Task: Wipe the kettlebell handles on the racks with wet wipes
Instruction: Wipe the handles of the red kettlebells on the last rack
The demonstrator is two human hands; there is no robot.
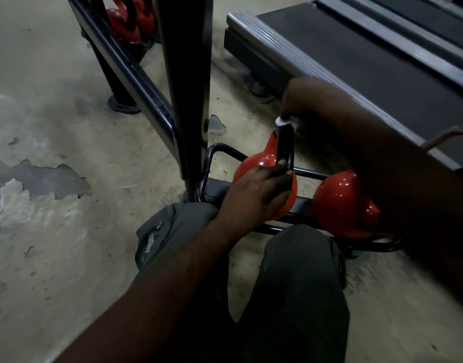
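The floor [54, 127] at far left is bare, flaking concrete and offers the widest free room. The sloping rack rail [136, 82] and the upright post [188, 87] stand next, with the far kettlebells [128, 24] stored behind them; the post stands just to the left of the work, so route the left elbow clear of its edge. The left hand [254, 195] lies on the red near kettlebell [261, 161], which sits at the left end of the bottom tray [219, 150], fingers nearly straight and fingertips touching the near end of the black handle [285, 145]; it steadies and grips nothing. The white wet wipe [286, 122] is bunched at the far end of that handle, pinched there by the curled fingers of the right hand [303, 98]. To do the step well, wrap the wipe round the bar, draw it along the full length towards the near end, and shift the left fingertips off the bar as the wipe arrives so no strip is missed. Press down on the bell to prevent rocking on the tray rails. The second kettlebell [343, 203] sits just beside on the right, its handle hidden under the right forearm. The treadmill [356, 61] deck edge runs near behind the right arm and limits swing on that side.
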